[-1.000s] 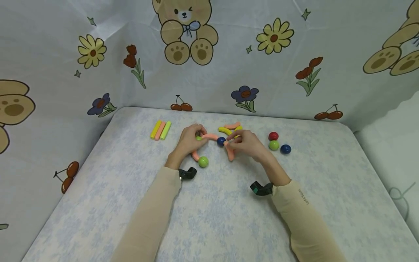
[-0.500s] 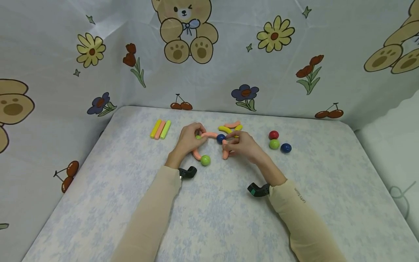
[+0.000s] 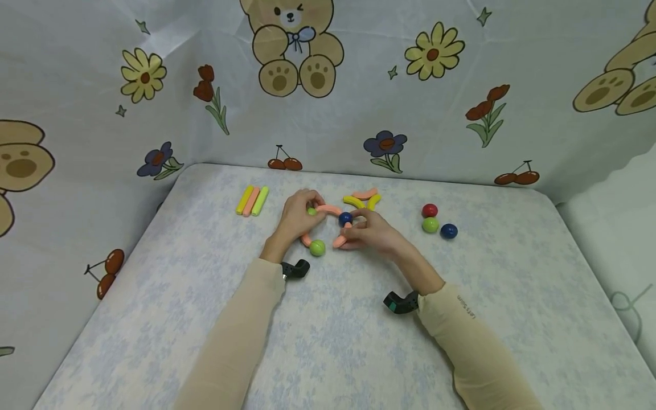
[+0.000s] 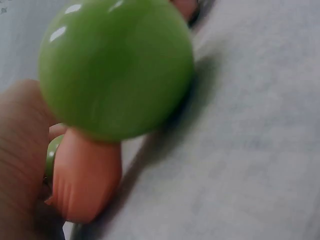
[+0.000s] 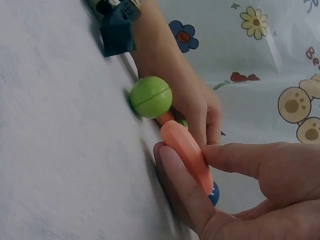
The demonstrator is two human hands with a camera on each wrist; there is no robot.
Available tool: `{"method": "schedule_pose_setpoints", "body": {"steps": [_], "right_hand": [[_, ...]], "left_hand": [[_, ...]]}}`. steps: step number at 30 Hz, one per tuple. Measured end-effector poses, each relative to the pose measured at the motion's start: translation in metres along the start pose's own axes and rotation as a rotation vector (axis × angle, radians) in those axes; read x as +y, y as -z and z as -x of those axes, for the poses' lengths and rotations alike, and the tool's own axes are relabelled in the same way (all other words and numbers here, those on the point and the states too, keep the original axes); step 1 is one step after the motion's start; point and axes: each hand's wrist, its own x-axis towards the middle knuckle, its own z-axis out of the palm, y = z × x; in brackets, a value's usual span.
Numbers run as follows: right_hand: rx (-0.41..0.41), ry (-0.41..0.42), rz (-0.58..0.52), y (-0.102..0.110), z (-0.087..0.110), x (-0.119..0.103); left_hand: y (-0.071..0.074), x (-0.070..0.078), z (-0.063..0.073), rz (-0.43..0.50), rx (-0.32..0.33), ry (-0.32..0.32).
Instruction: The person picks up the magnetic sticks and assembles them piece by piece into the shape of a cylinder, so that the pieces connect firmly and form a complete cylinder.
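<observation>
While an orange stick (image 3: 341, 237) is pinched by the right hand (image 3: 373, 232) at six o'clock from the blue ball (image 3: 345, 218), a green ball (image 3: 311, 211) is held by the left hand (image 3: 296, 214) at nine. The table (image 3: 333, 330) is mottled white and pale blue. It is bounded at nine and twelve by a creased white sheet (image 3: 328, 134), printed with bears (image 3: 296, 48) and flowers (image 3: 433, 54). Straight sticks (image 3: 251, 201) are laid in a row at half past nine, three loose balls (image 3: 431, 225) are grouped at three, and a cable (image 3: 635, 312) is seen beyond the table's edge at four.
</observation>
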Motion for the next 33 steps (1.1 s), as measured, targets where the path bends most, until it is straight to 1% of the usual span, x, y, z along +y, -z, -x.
{"method": "schedule_pose_setpoints", "body": {"steps": [3, 5, 8, 9, 11, 13, 16, 18, 20, 24, 26, 28, 30, 33], "right_hand": [[-0.029, 0.007, -0.094, -0.009, 0.0, 0.001], [-0.039, 0.011, -0.129, -0.015, 0.0, 0.001], [-0.038, 0.019, -0.124, -0.02, 0.002, 0.0], [-0.025, 0.02, -0.098, -0.021, 0.002, -0.001], [0.003, 0.033, -0.012, -0.022, 0.004, -0.002], [0.038, 0.045, 0.109, -0.021, 0.005, -0.004], [0.106, 0.081, 0.369, -0.019, 0.007, -0.006], [0.143, 0.11, 0.51, -0.017, 0.007, -0.007], [0.176, 0.173, 0.637, -0.017, 0.006, -0.006], [0.209, 0.371, 0.747, -0.019, 0.001, 0.001], [0.21, 0.458, 0.765, -0.021, -0.002, 0.005], [0.205, 0.509, 0.762, -0.023, -0.004, 0.01], [0.204, 0.53, 0.754, -0.024, -0.006, 0.014], [0.228, 0.542, 0.733, -0.025, -0.008, 0.018]], "left_hand": [[-0.001, 0.001, -0.001, 0.014, 0.017, 0.0], [-0.001, 0.001, -0.001, 0.035, 0.032, 0.001], [-0.001, 0.003, -0.002, 0.059, 0.053, 0.001], [-0.001, 0.002, -0.002, 0.059, 0.057, -0.001], [-0.001, 0.002, -0.003, 0.067, 0.057, -0.003], [-0.001, 0.002, -0.003, 0.078, 0.052, 0.003], [-0.001, 0.001, -0.003, 0.092, 0.042, 0.008], [-0.001, 0.0, -0.003, 0.093, 0.042, 0.006], [-0.001, 0.0, -0.003, 0.085, 0.043, -0.005], [-0.001, 0.0, -0.004, 0.068, 0.035, -0.02], [0.0, -0.001, -0.004, 0.07, 0.007, -0.017], [0.002, -0.001, -0.003, 0.091, -0.049, -0.011], [0.006, -0.002, -0.002, 0.128, -0.128, 0.004], [0.015, -0.003, 0.001, 0.179, -0.256, 0.02]]}}
